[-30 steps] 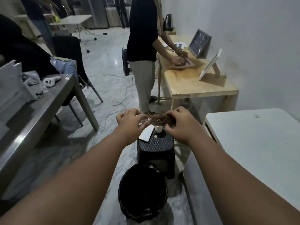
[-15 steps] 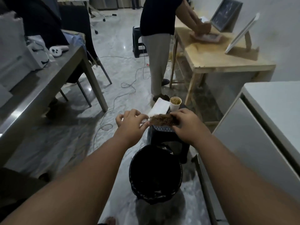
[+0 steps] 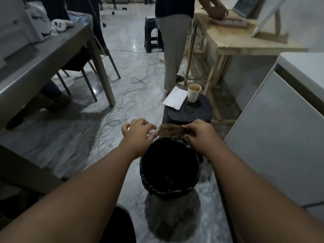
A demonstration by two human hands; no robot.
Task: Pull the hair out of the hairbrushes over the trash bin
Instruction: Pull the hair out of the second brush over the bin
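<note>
The right hand [image 3: 198,133] pinches the 3 o'clock end of the hairbrush [image 3: 171,132]; the left hand [image 3: 140,131] is curled shut on its pale handle at 9 o'clock; the brush's long axis runs 9 to 3, level, above the far rim of the trash bin [image 3: 169,191]; the hair is probably best pulled toward 6 o'clock, over the opening.

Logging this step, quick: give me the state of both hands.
Left hand: closed on the hairbrush handle.
Right hand: fingers closed on the brush head.
</note>
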